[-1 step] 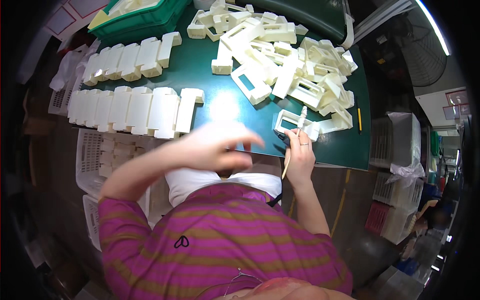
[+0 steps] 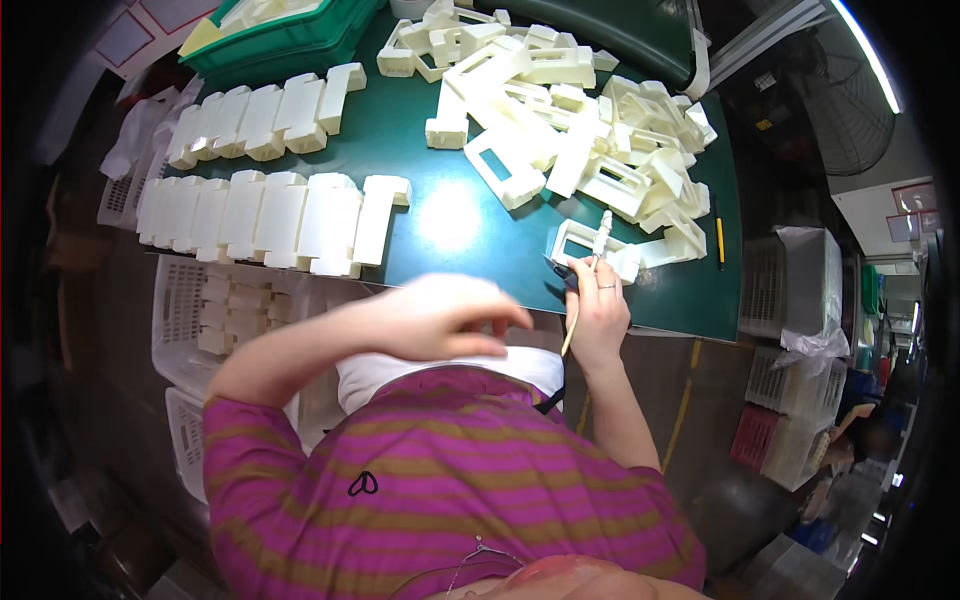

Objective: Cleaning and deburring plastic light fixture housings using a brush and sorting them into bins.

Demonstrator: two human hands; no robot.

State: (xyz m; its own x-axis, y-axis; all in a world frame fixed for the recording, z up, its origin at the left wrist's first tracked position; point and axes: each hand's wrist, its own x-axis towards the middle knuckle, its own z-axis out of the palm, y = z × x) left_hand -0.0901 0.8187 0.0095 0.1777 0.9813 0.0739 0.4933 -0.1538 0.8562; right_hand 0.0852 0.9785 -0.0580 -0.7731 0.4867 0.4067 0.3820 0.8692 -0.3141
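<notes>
My right hand (image 2: 598,308) is closed at the table's near edge around a small dark pointed tool (image 2: 562,272), whose exact kind I cannot make out. A thin cream cord or strip (image 2: 571,335) hangs from the same hand, and a pale knobbed piece (image 2: 603,232) sticks up beyond the fingers. Just past them lies a cream plastic frame (image 2: 574,240) with a rectangular opening. My left hand (image 2: 455,318), slightly blurred, hovers near the table edge in front of my body. Its fingers are apart and hold nothing.
A heap of cream plastic frames (image 2: 560,110) covers the table's (image 2: 420,215) far right. Two rows of cream parts (image 2: 265,215) stand at the left. Behind them is a green crate (image 2: 290,45). A yellow pen (image 2: 719,243) lies at the right edge. A white basket (image 2: 180,320) stands below left.
My left hand has dropped a little toward my body, away from the table edge. My right hand stays almost in place, and the cord below it is more curved.
</notes>
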